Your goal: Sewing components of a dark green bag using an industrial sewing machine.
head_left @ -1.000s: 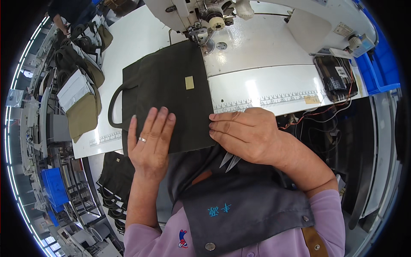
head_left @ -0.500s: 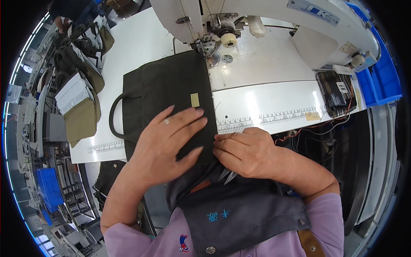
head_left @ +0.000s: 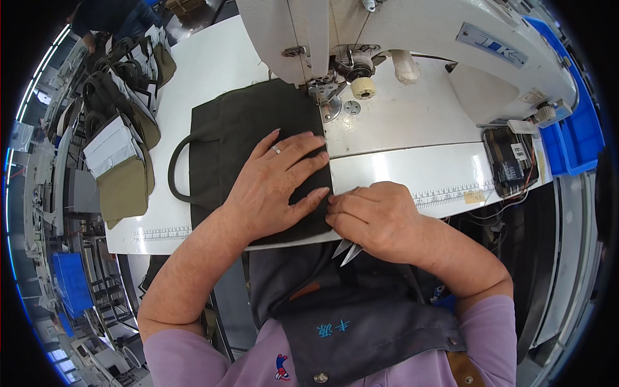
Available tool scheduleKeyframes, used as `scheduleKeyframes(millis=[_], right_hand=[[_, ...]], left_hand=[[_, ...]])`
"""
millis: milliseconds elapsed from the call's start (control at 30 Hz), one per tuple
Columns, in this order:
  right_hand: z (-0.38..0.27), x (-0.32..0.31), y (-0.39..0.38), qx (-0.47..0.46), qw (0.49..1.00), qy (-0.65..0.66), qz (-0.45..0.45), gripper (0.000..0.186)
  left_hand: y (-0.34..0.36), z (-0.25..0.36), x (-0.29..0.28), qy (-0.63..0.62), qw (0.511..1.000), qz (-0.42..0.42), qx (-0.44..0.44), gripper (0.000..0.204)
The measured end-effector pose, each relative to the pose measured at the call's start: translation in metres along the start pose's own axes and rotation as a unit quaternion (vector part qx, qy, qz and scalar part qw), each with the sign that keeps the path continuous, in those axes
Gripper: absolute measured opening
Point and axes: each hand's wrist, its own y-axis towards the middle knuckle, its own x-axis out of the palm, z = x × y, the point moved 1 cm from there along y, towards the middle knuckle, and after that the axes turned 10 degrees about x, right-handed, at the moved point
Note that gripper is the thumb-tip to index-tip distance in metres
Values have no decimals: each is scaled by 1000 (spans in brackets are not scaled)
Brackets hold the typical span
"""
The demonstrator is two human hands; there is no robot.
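A dark green fabric bag piece (head_left: 251, 113) with a looped handle (head_left: 176, 169) lies on the white table, its upper right corner at the presser foot of the sewing machine (head_left: 330, 103). My left hand (head_left: 274, 184) rests flat on the fabric with its fingers spread. At the fabric's right edge, my right hand (head_left: 377, 216) is closed, thumb and fingers pinching that edge. Two pointed metal blades of scissors (head_left: 349, 252) stick out from under the same hand; their handles are hidden.
Stacked olive and dark bag pieces (head_left: 122, 174) lie on the left of the table. A blue bin (head_left: 570, 142) and a dark striped pouch (head_left: 509, 161) are at the right. A printed ruler strip (head_left: 445, 195) runs along the near edge. Another person (head_left: 116, 19) stands far left.
My left hand has come down flat and covers the small yellowish label seen before. The fabric's near end has drawn up to the table edge. My right hand keeps its pinch at the edge.
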Motion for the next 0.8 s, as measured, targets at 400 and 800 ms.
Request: scheduleKeyframes(millis=[400,800], right_hand=[[47,2,35,34,999,-6,-39,8],[84,18,53,31,999,-14,22,14]], left_hand=[[25,-46,3,81,995,60,12,39],[50,-93,-3,119,991,64,4,26]])
